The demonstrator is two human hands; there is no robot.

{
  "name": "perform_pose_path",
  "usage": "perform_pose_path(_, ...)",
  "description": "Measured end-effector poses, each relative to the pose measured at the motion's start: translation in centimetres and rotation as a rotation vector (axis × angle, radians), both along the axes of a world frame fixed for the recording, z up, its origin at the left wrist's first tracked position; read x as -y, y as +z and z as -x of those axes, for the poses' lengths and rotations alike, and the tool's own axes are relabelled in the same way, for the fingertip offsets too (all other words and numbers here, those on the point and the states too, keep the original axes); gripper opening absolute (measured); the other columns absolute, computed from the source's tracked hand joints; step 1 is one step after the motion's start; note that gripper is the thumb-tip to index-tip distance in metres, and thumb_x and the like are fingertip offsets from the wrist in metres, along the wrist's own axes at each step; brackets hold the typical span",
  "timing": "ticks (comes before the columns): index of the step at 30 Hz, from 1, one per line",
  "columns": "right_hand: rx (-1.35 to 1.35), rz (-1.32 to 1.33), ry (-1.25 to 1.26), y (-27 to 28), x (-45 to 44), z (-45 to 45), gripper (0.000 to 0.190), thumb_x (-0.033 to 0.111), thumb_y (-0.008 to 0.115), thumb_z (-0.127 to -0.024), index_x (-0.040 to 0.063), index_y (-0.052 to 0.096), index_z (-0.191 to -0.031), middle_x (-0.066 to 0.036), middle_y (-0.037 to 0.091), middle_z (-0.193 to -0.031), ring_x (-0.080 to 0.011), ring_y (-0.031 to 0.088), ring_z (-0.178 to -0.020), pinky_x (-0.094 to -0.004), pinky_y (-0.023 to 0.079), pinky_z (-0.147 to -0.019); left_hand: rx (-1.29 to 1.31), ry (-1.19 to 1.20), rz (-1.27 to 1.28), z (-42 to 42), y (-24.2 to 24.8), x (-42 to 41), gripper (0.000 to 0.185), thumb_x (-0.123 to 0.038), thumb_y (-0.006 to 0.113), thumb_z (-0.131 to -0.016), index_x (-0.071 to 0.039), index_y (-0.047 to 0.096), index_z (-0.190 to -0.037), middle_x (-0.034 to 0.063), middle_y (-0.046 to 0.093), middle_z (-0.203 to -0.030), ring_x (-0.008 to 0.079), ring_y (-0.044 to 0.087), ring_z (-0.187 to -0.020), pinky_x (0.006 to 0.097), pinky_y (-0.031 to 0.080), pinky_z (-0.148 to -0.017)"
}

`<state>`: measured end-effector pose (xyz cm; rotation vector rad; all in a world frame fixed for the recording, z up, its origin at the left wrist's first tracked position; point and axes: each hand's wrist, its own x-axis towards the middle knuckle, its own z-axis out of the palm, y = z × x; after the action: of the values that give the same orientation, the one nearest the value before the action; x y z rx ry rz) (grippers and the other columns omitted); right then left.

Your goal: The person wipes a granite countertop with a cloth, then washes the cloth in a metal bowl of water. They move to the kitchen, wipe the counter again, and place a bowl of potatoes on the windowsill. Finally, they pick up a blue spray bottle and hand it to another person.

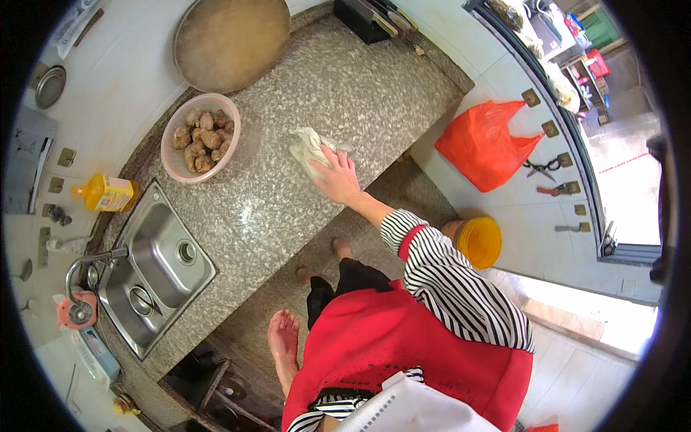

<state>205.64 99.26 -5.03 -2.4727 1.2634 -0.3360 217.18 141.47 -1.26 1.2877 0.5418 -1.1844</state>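
My right hand [337, 175] presses down on a crumpled pale cloth [309, 151], gripping it against the speckled granite countertop [270, 200] near its front edge. Lower down, my left hand [284, 335] hangs in front of the counter, beside the red apron. No object shows in it; how far its fingers are bent is unclear. Left of the cloth, a pink-rimmed plastic bowl [169, 153] holds several brown, knobbly root vegetables [202, 139]. Behind the bowl, a large round brown board or lid [232, 40] leans by the wall.
A double steel sink [162, 243] with a faucet [81, 259] is at the left, near a yellow bottle [110, 193]. A knife block [364, 21] stands at the far corner. A red plastic bag [486, 146] and scissors [541, 168] hang on the right wall above a yellow bucket [480, 243].
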Motion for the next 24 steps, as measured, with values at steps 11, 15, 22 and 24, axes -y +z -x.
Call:
perform_pose_path(11,-0.121,-0.029,0.018,-1.2,1.7,-0.8,0.058,0.024,0.065,-0.089,0.041,0.048,-0.142,-0.007,0.026,-0.157,-0.0390,0.029,-0.138,-0.0583,0.031,-0.107,0.118,-0.157,0.066,-6.8,1.7,5.8,0.022,-0.018,0.060,-0.098,-0.004,0.061,-0.116,0.0088,0.069,-0.109,0.0203,0.066,-0.098,0.0345,0.053,-0.087)
perform_pose_path(15,-0.025,-0.092,0.088,0.7,1.5,0.2,0.059,0.026,0.068,-0.087,0.036,0.049,-0.143,-0.011,0.027,-0.156,-0.0432,0.032,-0.137,-0.0592,0.033,-0.106,0.154,-0.079,0.060,-5.8,2.4,8.7,0.019,-0.015,0.059,-0.099,-0.004,0.061,-0.114,0.0092,0.069,-0.109,0.0207,0.066,-0.097,0.0340,0.054,-0.086)
perform_pose_path(22,0.478,-0.099,-0.103,2.3,16.5,13.0,0.054,0.015,0.068,-0.087,0.013,0.053,-0.138,-0.024,0.055,-0.132,-0.0406,0.055,-0.120,-0.0452,0.047,-0.100,0.061,-0.091,-0.042,-1.3,1.0,14.5,0.023,-0.020,0.061,-0.097,-0.007,0.059,-0.116,0.0078,0.067,-0.110,0.0230,0.064,-0.100,0.0397,0.052,-0.089)
perform_pose_path(24,0.302,-0.182,-0.411,1.3,24.0,17.1,0.048,0.013,0.066,-0.087,0.009,0.055,-0.134,-0.024,0.055,-0.132,-0.0394,0.059,-0.115,-0.0470,0.050,-0.095,0.072,-0.069,-0.068,-0.4,0.7,15.8,0.022,-0.020,0.061,-0.097,-0.008,0.059,-0.114,0.0066,0.067,-0.109,0.0234,0.063,-0.100,0.0411,0.051,-0.090)
